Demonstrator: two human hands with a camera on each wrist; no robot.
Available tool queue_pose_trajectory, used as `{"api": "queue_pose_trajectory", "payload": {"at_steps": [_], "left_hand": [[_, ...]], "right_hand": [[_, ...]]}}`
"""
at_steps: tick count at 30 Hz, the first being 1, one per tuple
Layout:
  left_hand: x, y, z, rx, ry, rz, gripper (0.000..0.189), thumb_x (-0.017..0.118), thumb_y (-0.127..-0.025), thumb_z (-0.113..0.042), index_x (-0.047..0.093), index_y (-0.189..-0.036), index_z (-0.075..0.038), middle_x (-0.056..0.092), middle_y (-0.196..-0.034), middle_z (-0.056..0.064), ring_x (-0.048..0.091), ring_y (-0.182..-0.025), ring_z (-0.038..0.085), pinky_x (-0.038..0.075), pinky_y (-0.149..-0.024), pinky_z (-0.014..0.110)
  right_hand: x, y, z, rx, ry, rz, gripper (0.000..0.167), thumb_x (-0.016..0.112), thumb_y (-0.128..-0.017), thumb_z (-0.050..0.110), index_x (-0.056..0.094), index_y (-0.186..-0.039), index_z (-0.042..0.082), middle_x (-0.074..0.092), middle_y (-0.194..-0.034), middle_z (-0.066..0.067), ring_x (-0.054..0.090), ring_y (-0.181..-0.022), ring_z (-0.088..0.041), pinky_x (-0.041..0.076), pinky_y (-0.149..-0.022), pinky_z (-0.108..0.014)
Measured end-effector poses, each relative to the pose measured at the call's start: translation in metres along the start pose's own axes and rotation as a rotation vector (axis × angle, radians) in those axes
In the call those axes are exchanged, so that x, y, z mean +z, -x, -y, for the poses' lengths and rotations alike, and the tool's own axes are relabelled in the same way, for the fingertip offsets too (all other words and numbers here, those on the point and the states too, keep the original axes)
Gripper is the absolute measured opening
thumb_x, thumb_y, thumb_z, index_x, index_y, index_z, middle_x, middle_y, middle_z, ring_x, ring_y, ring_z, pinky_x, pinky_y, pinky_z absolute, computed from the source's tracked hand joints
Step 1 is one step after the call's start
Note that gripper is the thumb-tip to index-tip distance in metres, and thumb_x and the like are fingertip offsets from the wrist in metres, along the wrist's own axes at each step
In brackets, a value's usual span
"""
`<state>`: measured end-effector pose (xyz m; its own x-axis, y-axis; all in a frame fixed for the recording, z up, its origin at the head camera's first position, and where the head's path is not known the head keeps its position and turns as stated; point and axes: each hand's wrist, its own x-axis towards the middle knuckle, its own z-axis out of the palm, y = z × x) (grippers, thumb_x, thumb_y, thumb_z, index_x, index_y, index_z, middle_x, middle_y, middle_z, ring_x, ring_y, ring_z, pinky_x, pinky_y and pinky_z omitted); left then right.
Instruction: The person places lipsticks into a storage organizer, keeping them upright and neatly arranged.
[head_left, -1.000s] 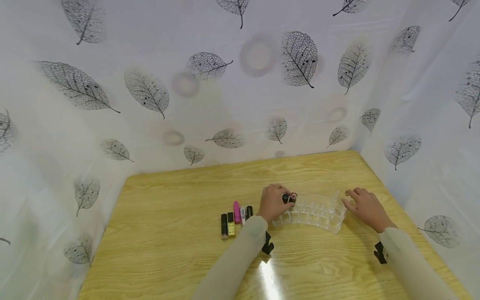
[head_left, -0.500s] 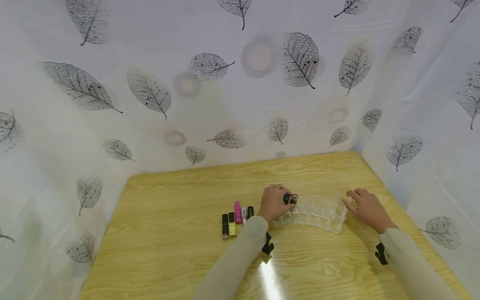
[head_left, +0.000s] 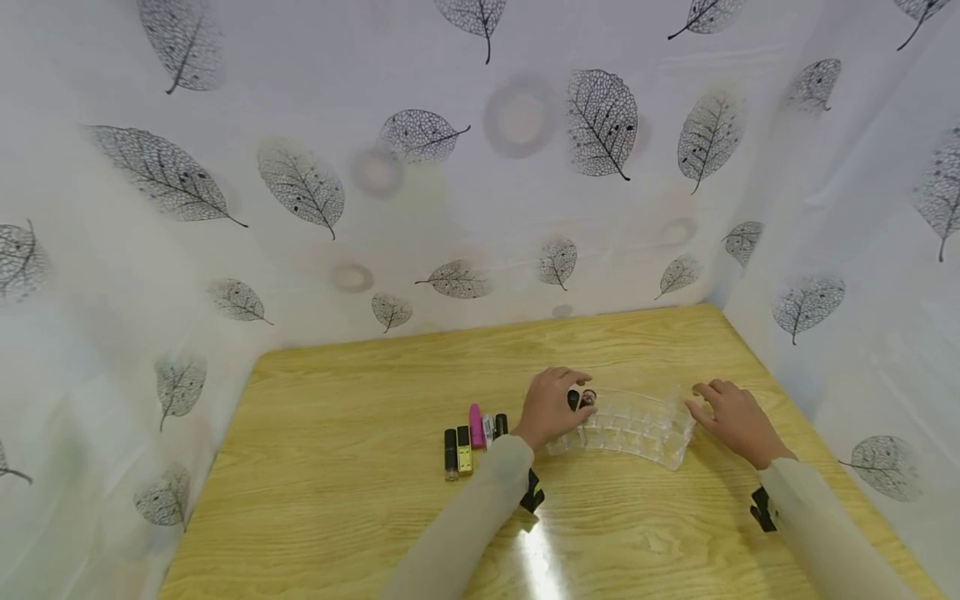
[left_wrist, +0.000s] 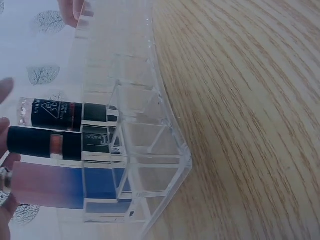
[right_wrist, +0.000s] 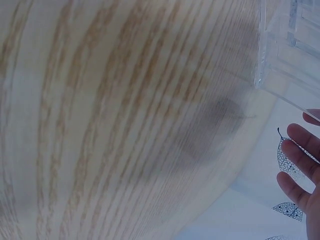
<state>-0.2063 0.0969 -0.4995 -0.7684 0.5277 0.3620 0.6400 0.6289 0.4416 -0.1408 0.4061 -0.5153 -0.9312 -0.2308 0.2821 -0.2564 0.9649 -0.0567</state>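
Note:
A clear, curved lipstick organizer (head_left: 637,429) with small compartments sits on the table between the hands. My left hand (head_left: 551,407) is at its left end, thumb and fingers spread apart around several upright lipsticks. The left wrist view shows a black lipstick (left_wrist: 52,114) with a clear end, a black one with a coral band (left_wrist: 56,145), and a pink-to-blue tube (left_wrist: 50,185), all standing in the compartments. Fingertips are right at the ends of the latter two. My right hand (head_left: 738,421) is at the organizer's right end, fingers loosely extended beside its edge.
Left of the organizer several cosmetics lie in a row: a black tube (head_left: 451,454), a black-and-gold one (head_left: 464,450), a magenta one (head_left: 476,425), a clear-and-silver one (head_left: 488,429) and another black one (head_left: 502,425). A leaf-print curtain (head_left: 465,200) borders the wooden table (head_left: 337,500).
My left hand's index finger and thumb have spread apart, coming off the lipsticks in the organizer. The right hand stays at the organizer's right end.

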Motion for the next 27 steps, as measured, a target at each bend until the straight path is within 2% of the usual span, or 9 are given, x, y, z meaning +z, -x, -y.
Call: {"api": "queue_pose_trajectory", "payload": {"at_steps": [5,11,19,23,27], "left_hand": [[-0.012,0.004,0.000,0.056,0.039,-0.071,0.035,0.065,-0.087,-0.035,0.062,-0.119,-0.020,0.066,-0.106,-0.006,0.059,-0.105,0.011,0.047,-0.095,0.030],[-0.034,0.013,0.001,0.088,0.115,-0.145,0.032,0.067,-0.086,-0.027,0.063,-0.117,-0.018,0.065,-0.105,-0.005,0.058,-0.106,0.011,0.048,-0.094,0.028],[-0.069,0.038,0.012,0.114,0.230,-0.127,0.036,0.068,-0.085,-0.019,0.061,-0.120,-0.014,0.065,-0.108,0.001,0.059,-0.102,0.012,0.049,-0.090,0.029],[-0.089,0.054,0.024,0.094,0.211,-0.111,0.035,0.068,-0.085,-0.019,0.061,-0.119,-0.013,0.065,-0.109,0.000,0.059,-0.102,0.013,0.050,-0.090,0.032],[-0.107,0.070,0.041,0.070,0.169,-0.133,0.036,0.070,-0.082,-0.013,0.061,-0.117,-0.014,0.065,-0.108,-0.001,0.060,-0.100,0.013,0.051,-0.088,0.033]], "right_hand": [[-0.001,-0.001,0.001,0.002,-0.006,-0.001,0.026,0.067,-0.084,0.017,0.062,-0.103,0.000,0.060,-0.088,-0.015,0.057,-0.072,-0.029,0.046,-0.060,-0.049],[0.001,0.000,0.000,0.006,-0.015,-0.008,0.027,0.067,-0.084,0.016,0.062,-0.103,-0.001,0.061,-0.089,-0.016,0.058,-0.072,-0.029,0.047,-0.061,-0.049],[0.002,0.000,0.001,-0.003,-0.029,-0.012,0.026,0.066,-0.085,0.016,0.062,-0.104,-0.001,0.060,-0.087,-0.016,0.057,-0.071,-0.028,0.047,-0.060,-0.048],[0.001,0.000,0.002,0.001,-0.027,-0.019,0.026,0.067,-0.084,0.015,0.062,-0.103,-0.001,0.061,-0.086,-0.015,0.058,-0.070,-0.029,0.047,-0.060,-0.048],[0.000,0.000,0.002,0.017,-0.027,0.000,0.026,0.067,-0.084,0.016,0.062,-0.103,-0.001,0.061,-0.086,-0.016,0.058,-0.070,-0.028,0.046,-0.060,-0.048]]}}
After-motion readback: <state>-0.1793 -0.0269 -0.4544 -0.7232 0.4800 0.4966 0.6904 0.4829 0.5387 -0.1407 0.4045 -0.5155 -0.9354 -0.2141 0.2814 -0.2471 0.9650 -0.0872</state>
